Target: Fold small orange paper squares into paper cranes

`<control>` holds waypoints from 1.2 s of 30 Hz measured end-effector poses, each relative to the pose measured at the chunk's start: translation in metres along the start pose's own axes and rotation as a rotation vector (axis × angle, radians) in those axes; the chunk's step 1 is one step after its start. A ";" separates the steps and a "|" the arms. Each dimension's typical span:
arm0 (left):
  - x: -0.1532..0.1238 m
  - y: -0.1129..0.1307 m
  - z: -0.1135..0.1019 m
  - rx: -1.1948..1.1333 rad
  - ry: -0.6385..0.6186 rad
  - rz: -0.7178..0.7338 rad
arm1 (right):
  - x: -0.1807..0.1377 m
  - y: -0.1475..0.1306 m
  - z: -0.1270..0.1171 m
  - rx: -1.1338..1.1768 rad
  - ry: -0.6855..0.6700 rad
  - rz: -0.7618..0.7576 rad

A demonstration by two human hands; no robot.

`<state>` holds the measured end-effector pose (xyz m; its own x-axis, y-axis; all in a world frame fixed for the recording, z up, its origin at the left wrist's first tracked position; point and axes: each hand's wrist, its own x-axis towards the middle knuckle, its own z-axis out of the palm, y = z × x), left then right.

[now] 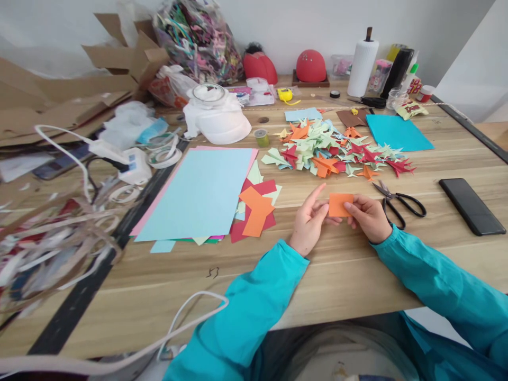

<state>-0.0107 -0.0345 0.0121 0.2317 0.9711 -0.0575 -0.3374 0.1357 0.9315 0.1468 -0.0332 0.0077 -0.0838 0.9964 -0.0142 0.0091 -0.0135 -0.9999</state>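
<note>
A small orange piece of paper [339,204] is held up between both hands above the wooden table. My left hand [310,219] pinches its left edge with the thumb, the index finger pointing up and away. On the other side, the thumb and fingers of my right hand [369,216] grip the right edge. Black-handled scissors [400,201] lie with parted blades just beyond my right hand. Loose orange paper strips [257,209] rest on red and pale green ones left of my left hand. Behind the hands spreads a pile of folded paper cranes [317,143] in green, orange and red.
Large light blue sheets [198,193] are stacked on the left. A black phone [472,206] lies at the right. Turquoise paper [399,132], a white bottle [363,66] and a yellow tape measure [284,95] sit farther back. Cables and a power strip [137,165] clutter the left side.
</note>
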 end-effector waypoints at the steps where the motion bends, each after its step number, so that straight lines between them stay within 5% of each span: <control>1: 0.000 -0.001 0.000 0.013 0.003 0.008 | 0.000 -0.001 0.000 0.006 0.016 0.006; 36: 0.003 -0.006 0.001 -0.074 0.074 -0.016 | 0.003 0.006 -0.001 0.176 -0.023 -0.040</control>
<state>-0.0075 -0.0323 0.0068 0.1703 0.9801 -0.1017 -0.4013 0.1632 0.9013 0.1475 -0.0306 0.0016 -0.1034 0.9942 0.0279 -0.1695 0.0100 -0.9855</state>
